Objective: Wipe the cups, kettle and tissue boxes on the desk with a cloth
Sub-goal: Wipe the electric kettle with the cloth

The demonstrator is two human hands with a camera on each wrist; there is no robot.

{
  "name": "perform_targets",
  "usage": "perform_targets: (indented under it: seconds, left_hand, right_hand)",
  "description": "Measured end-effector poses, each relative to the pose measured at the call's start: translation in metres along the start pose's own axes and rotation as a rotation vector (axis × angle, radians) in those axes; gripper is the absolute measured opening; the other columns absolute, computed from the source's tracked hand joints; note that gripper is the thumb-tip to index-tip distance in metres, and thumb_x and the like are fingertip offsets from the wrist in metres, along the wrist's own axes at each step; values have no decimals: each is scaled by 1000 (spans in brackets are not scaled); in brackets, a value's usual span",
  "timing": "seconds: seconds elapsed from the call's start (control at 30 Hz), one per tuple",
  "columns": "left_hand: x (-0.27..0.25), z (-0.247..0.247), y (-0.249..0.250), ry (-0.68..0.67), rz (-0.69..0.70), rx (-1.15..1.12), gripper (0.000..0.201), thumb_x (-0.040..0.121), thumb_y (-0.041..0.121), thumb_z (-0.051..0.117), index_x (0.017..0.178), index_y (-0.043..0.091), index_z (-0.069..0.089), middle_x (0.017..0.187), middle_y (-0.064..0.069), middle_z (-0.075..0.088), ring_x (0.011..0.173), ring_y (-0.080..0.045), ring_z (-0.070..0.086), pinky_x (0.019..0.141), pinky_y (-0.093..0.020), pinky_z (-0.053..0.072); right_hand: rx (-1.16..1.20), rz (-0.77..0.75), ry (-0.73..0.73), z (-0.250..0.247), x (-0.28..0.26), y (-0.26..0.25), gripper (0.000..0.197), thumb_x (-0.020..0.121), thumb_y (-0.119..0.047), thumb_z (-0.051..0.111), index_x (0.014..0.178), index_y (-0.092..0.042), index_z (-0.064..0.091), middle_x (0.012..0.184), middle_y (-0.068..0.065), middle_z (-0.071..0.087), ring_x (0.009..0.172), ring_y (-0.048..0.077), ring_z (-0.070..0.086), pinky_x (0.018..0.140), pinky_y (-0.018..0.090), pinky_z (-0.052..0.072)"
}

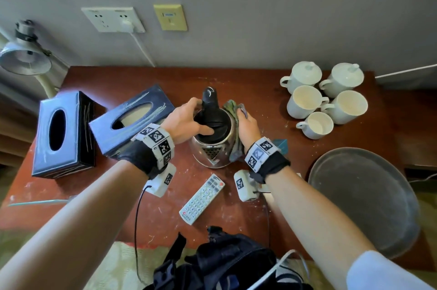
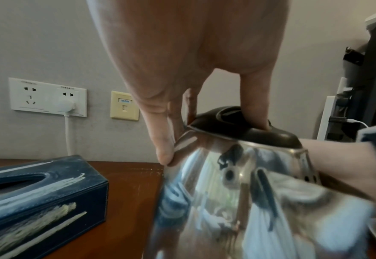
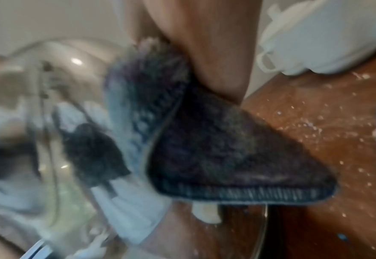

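Shiny steel kettle [image 1: 214, 145], black-lidded, cloth [image 1: 233, 106] pressed alongside.

Your forearms are bare. On each wrist you wear a black fabric wrap, topped by a band of white blocks printed with black square markers. A white camera unit hangs under your left wrist band [image 1: 155, 141], carrying its own square marker, with a thin black cable trailing down from it. A matching white unit with a marker sits under your right wrist band [image 1: 261, 153], also cabled. Near your right elbow, the edge of a white sleeve [image 1: 378, 273] shows. Your left hand [image 1: 185, 121] and right hand [image 1: 248, 127] are ungloved.
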State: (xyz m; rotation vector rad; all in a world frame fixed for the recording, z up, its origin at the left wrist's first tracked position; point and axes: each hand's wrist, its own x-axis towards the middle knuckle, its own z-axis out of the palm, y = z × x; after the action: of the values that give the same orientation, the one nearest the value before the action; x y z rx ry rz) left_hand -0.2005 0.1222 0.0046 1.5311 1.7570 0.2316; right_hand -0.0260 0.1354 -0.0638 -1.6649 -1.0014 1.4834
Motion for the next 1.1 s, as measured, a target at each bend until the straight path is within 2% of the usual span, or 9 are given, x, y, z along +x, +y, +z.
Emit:
perform_targets:
  seconds: [0.1,0.17,0.23,0.37,0.47,0.53,0.77,0.93,1.1]
  left_hand:
    - [6,-8,9,-84,40,13,81,74,1,77,145,21,43,136,-5,58,127,-25,52,109,-39,40]
    - [12,-18,12,-74,84,101,81,72,-7,72,144,20,46,140,-8,52,131,-28,46,108,-38,39]
    - [15,-30,9,-26,70,203,81,72,-8,71,144,20,44,143,-12,47,132,-30,43,105,-39,38]
    - [9,-32,-2,-61,13,206,84,75,12,78,147,24,36,138,-10,50,121,-29,51,103,-43,45]
    - [4,-19,1,-5,29,294,97,71,46,83,150,24,31,138,-6,46,122,-28,50,103,-46,45]
    - [4,-13,2,50,35,347,99,68,53,83,149,25,32,140,-6,46,122,-28,51,101,-47,47]
    - [3,-9,-5,110,52,279,97,68,48,85,148,26,35,143,-5,45,128,-28,46,104,-46,44]
    - [3,-5,-10,132,61,269,94,68,50,83,146,29,37,143,-2,45,128,-25,43,102,-44,44]
    - [2,-4,-11,149,62,295,94,69,54,82,147,29,35,141,-1,45,126,-25,43,99,-43,45]
  right_hand:
    - [-58,1,29,-5,-9,22,42,100,-35,44,137,-18,56,132,6,61,125,30,54,109,40,40]
    - [-75,19,-1,-10,-19,40,45,89,-49,46,120,-24,68,118,4,69,113,30,62,103,48,46]
    - [-108,26,-46,-14,-21,50,46,80,-55,45,102,-25,72,102,6,73,101,31,66,97,51,50]
    - [-144,-65,96,-27,-22,24,31,93,-43,46,91,-20,68,99,11,71,99,34,65,95,49,50]
    - [-74,-156,305,-40,-15,-3,29,102,-31,45,113,-17,68,116,13,68,112,32,61,99,40,47]
    - [-83,-290,353,-41,-12,-23,35,103,-32,44,126,-15,63,125,8,66,117,26,59,103,36,45]
    - [-665,-728,19,14,9,-25,34,99,-32,51,129,-20,64,124,6,64,122,28,50,108,40,34]
    - [-455,-553,113,15,18,-29,30,102,-32,46,115,-14,66,95,-5,54,102,17,50,85,23,32]
    - [-179,-265,177,17,37,-34,30,99,-36,46,85,-21,67,82,1,63,80,22,58,75,31,42]
